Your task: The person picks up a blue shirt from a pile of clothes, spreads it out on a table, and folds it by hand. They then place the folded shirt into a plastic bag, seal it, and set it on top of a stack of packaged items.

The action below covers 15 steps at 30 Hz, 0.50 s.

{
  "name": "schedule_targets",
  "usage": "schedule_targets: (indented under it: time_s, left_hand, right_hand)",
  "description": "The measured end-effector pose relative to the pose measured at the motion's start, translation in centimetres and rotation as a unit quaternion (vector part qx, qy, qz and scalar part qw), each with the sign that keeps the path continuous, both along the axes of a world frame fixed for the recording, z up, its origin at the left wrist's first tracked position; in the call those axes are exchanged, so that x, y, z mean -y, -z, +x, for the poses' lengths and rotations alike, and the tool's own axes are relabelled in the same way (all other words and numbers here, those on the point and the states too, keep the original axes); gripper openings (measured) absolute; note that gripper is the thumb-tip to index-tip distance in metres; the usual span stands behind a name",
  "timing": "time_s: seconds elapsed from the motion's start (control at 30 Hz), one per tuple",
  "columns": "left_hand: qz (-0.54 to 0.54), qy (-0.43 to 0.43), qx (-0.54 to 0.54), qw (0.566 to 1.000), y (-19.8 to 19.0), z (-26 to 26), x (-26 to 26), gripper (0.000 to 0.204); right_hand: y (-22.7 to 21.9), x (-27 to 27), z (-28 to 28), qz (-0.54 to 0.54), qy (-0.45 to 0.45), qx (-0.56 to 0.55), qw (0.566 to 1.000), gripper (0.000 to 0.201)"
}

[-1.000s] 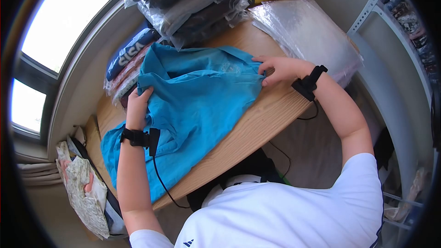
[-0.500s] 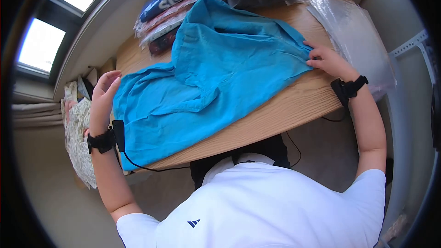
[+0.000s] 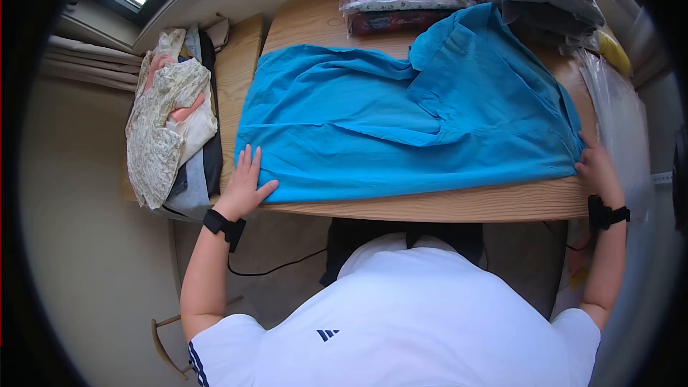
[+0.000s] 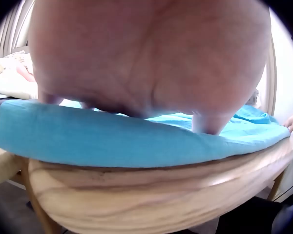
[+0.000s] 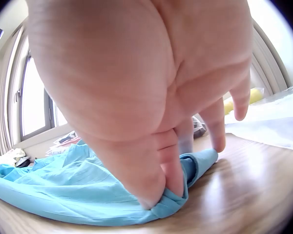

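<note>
A bright blue garment (image 3: 358, 150) lies lengthwise across the wooden table (image 3: 430, 204), its near edge running roughly along the table's front. Creases cross it, and its far right part rises to a point. My left hand (image 3: 244, 190) rests on the near left corner, fingers stretched out and thumb spread to the side. In the left wrist view, the palm hangs over the cloth (image 4: 97, 141) with fingertips touching it. At the right end, my right hand (image 3: 602, 172) pinches the garment's edge. The right wrist view shows thumb and forefinger on the bunched cloth (image 5: 168, 207), other fingers extended.
Patterned and plain clothes (image 3: 172, 115) are heaped at the left. Bagged folded clothes (image 3: 408, 3) and a taller stack of dark bagged garments (image 3: 548, 0) stand at the back. Clear plastic bags (image 3: 616, 115) lie along the right, near a yellow package (image 3: 610, 54).
My left hand let go of the garment's upper part, moved left and came down on its near left corner. The garment now lies more spread out. My right hand stays at its right end.
</note>
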State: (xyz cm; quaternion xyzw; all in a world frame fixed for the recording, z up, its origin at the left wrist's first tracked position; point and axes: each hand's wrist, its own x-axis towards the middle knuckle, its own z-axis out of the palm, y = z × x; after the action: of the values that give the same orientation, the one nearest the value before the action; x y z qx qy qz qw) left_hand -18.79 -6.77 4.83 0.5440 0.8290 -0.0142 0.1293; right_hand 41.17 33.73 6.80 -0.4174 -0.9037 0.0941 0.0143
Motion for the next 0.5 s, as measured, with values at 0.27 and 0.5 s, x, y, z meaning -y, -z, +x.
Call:
schedule_targets:
  time_s: [0.27,0.5]
  left_hand:
    - [0.142,-0.077,0.11,0.981,-4.6,-2.1,-3.4,0.04]
    - [0.194,0.029,0.098,0.976,-1.7,-7.1,-5.8,0.031]
  right_hand:
    - [-6.9,6.7,-8.6,0.063,-0.036,-0.041,0.997,0.038]
    - [-4.9,7.0,-22.4,0.041,-0.349,-0.023,0.936,0.04]
